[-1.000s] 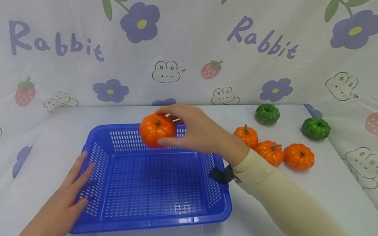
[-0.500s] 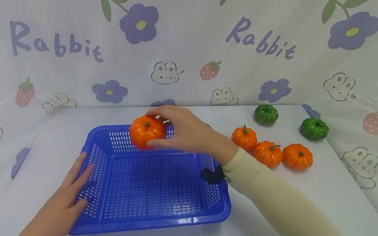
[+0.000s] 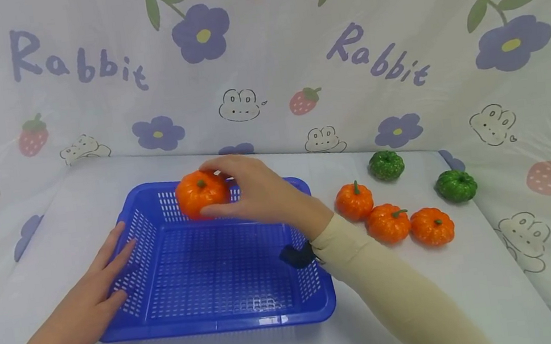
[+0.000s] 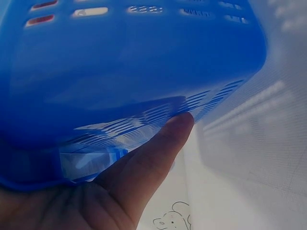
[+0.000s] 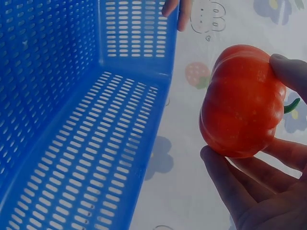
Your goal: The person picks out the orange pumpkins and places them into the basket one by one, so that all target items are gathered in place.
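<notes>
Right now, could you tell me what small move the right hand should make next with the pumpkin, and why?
Probably lower it and let go: the right hand holds the orange pumpkin above the far end of the blue basket, which has nothing in it, while the left hand rests on its side.

Staged tabletop, cartoon-print cloth backdrop (image 3: 261, 53)

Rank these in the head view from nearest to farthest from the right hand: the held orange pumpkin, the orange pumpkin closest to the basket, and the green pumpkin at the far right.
1. Held orange pumpkin, in the right hand over the basket's far wall.
2. Nearest table orange pumpkin, right of the blue basket.
3. Far-right green pumpkin, near the table's right edge.
</notes>
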`<state>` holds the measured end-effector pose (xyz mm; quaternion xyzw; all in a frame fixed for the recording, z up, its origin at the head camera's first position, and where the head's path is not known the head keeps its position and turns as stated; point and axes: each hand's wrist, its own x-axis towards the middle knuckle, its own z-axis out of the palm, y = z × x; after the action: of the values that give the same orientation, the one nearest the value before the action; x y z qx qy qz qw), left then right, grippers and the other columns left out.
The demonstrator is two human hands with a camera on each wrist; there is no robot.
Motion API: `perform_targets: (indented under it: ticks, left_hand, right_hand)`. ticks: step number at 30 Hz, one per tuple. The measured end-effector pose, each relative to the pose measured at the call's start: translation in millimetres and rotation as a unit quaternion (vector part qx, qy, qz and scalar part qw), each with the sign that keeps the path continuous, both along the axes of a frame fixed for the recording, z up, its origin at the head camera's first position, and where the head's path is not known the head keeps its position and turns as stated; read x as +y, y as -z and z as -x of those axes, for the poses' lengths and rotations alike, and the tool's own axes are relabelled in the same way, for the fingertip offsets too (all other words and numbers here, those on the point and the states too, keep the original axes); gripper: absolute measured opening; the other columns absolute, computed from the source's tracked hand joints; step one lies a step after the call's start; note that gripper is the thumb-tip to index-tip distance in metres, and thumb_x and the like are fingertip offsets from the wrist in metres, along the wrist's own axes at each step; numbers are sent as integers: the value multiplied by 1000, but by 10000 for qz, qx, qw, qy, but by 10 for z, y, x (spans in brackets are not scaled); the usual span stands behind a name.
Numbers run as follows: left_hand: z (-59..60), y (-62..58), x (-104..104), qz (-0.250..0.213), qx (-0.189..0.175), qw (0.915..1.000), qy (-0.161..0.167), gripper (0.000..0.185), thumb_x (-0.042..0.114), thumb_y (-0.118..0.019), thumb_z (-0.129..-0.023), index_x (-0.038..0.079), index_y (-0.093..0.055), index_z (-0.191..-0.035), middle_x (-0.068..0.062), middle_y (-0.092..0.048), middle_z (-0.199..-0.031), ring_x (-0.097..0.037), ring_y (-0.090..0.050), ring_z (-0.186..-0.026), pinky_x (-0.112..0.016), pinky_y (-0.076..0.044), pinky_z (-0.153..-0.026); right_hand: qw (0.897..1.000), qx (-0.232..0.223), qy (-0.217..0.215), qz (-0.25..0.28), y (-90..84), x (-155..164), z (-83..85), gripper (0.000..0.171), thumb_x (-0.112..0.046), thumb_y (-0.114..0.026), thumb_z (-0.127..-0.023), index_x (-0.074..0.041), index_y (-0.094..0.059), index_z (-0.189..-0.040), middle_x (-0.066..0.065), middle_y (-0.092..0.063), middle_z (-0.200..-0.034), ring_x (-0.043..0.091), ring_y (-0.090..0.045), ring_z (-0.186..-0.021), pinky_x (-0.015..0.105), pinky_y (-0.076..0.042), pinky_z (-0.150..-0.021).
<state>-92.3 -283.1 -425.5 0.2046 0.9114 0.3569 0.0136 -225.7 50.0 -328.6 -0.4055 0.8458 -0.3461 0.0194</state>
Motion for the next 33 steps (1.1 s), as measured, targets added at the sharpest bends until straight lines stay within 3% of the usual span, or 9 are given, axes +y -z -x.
perform_targets:
  ticks: [3,5,9,11,13,20,27,33]
  left_hand:
    - [5,-1,-6,-42,-52,10000,19,76,-7,-55,-100,-3,-26,-169,-4,9,-182,-47,-6,-164,-51,-15,-130]
    - [7,1,-12,-50,-73,10000,15,76,-7,-55,-100,-3,-26,-170,-4,9,-182,-48,-7,-163,-62,-18,-126]
    - [5,-3,-10,-48,-95,9999,-10,75,-7,-55,-100,-3,-27,-169,-4,9,-182,-49,-9,-163,-64,-19,-124]
    - [2,-5,-5,-47,-91,9999,-26,75,-7,-55,-100,-3,-27,-169,-4,9,-182,-49,-9,-163,-58,-17,-127]
    - [1,-14,3,-51,-113,9999,-42,74,-7,-55,-100,-4,-27,-169,-4,9,-182,-49,-8,-163,-69,-19,-122]
    - [10,-21,4,-10,-200,9998,-56,75,-7,-55,-99,-4,-27,-169,-4,10,-182,-50,-9,-163,-81,-26,-113]
    - [2,-15,-3,-31,-152,9999,-43,74,-7,-55,-100,-4,-28,-169,-5,9,-182,-50,-10,-162,-79,-25,-114]
    - [7,-12,-5,-28,-211,9998,-43,74,-6,-56,-101,-3,-27,-169,-4,10,-182,-51,-10,-162,-81,-27,-112]
  right_hand:
    - [10000,-35,16,-64,-3,-38,2,68,-38,-87,-94,-11,-60,-150,0,-66,-137,13,-61,-120,21,-53,-104]
    - [10000,-22,3,-89,-2,-68,3,68,-38,-87,-93,-11,-60,-150,0,-66,-137,13,-61,-120,21,-53,-103]
    - [10000,37,-61,-63,15,-126,24,67,-38,-88,-93,-10,-61,-149,0,-66,-135,12,-61,-118,22,-54,-102]
    - [9999,92,-88,-39,29,-149,37,67,-37,-87,-93,-9,-62,-148,0,-67,-135,12,-61,-117,23,-55,-102]
    - [9999,125,-94,-29,43,-171,49,66,-37,-87,-94,-9,-61,-148,0,-67,-135,11,-61,-117,25,-56,-102]
    - [9999,66,-72,-45,54,-242,61,64,-37,-86,-95,-9,-61,-147,0,-67,-133,12,-61,-116,24,-56,-100]
    - [9999,39,-42,-96,65,-307,83,65,-39,-86,-95,-10,-61,-147,0,-67,-133,12,-62,-116,26,-57,-99]
    - [9998,123,-57,-121,73,-382,96,65,-40,-86,-95,-10,-61,-147,0,-67,-133,12,-62,-115,19,-55,-94]
